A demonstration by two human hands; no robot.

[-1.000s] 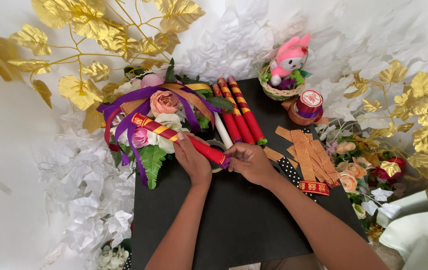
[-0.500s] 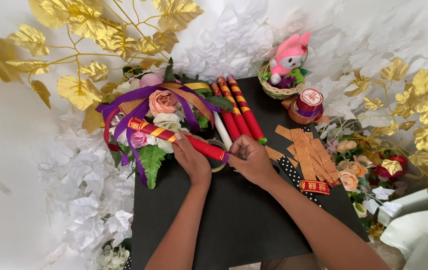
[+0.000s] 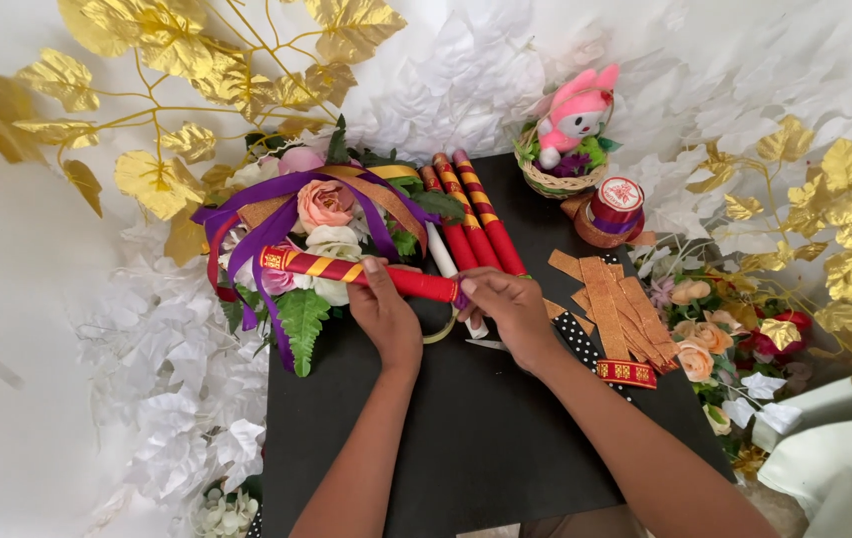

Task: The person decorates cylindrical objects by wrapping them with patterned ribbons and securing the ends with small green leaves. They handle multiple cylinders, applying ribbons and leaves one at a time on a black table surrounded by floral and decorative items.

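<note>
A red stick point(image 3: 346, 272) wound with gold ribbon lies level over the black board point(image 3: 486, 438). My left hand point(image 3: 384, 311) grips its middle from below. My right hand point(image 3: 508, 303) pinches its right end, where a purple strip shows. The stick's left end rests across a bouquet point(image 3: 321, 214) of pink and white flowers with purple and brown ribbons. Beyond my hands lie three more red and gold sticks point(image 3: 471, 214) and a white stick point(image 3: 443, 261).
Brown glitter strips point(image 3: 613, 304) and a red patterned ribbon piece point(image 3: 625, 373) lie right of my right hand. A ribbon roll point(image 3: 613, 209) and a small basket with a pink toy rabbit point(image 3: 570, 134) stand at the back. Gold leaves point(image 3: 177, 70) and white leaves surround the board.
The stick has turned slightly between my hands and my right hand has shifted a little along its right end. Everything else stays put.
</note>
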